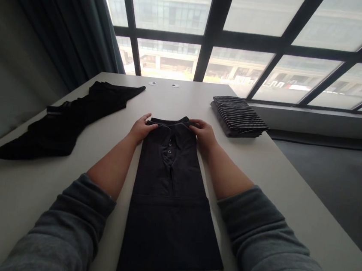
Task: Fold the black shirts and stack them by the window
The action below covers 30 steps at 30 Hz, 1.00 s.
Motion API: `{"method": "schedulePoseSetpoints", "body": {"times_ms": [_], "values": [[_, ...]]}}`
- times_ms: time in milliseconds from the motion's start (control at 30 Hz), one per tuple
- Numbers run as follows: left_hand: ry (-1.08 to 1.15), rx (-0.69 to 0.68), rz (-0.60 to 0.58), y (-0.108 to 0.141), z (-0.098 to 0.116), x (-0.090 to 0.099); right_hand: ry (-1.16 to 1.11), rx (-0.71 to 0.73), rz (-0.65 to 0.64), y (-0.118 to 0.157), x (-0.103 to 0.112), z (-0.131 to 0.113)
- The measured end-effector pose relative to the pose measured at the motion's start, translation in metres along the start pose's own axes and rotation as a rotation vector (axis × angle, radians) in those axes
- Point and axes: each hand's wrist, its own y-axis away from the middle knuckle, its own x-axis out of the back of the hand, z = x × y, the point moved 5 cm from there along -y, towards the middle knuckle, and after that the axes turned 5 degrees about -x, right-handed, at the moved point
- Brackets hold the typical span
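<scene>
The single view looks from the wearer's head, forward and down over the table (106,166), close above its near edge, with the windows (169,61) filling the upper part.

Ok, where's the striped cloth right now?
In the head view, the striped cloth lies folded near the right edge of the table, beyond and right of the right hand.

2 rumpled grey sleeves (74,223)
</scene>
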Motion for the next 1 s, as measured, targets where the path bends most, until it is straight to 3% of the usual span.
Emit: {"method": "schedulePoseSetpoints", "body": {"times_ms": [133,267,400,533,633,767,900,1000], "values": [[0.051,-0.064,-0.088,0.010,0.028,0.005,-0.002,0.085,0.042,0.010,0.005,-0.020],[-0.164,-0.203,-0.081,0.031,0.062,0.014,0.081,0.167,0.101,0.027,0.007,-0.044],[-0.483,-0.333,-0.094,0.066,0.089,0.017,0.206,0.212,0.087,0.063,0.007,-0.060],[-0.599,-0.528,-0.118,0.105,0.106,0.014,0.408,0.253,0.071,0.105,0.011,-0.072],[-0.614,-0.642,-0.193,0.130,0.107,0.009,0.631,0.343,-0.026,0.132,0.008,-0.076],[-0.675,-0.719,-0.355,0.153,0.093,0.000,0.959,0.437,-0.171,0.152,0.000,-0.066],[-0.732,-0.722,-0.476,0.164,0.075,-0.009,1.096,0.350,-0.263,0.156,-0.001,-0.047],[-0.792,-0.682,-0.518,0.167,0.067,-0.013,1.102,0.291,-0.258,0.155,0.002,-0.045]]}}
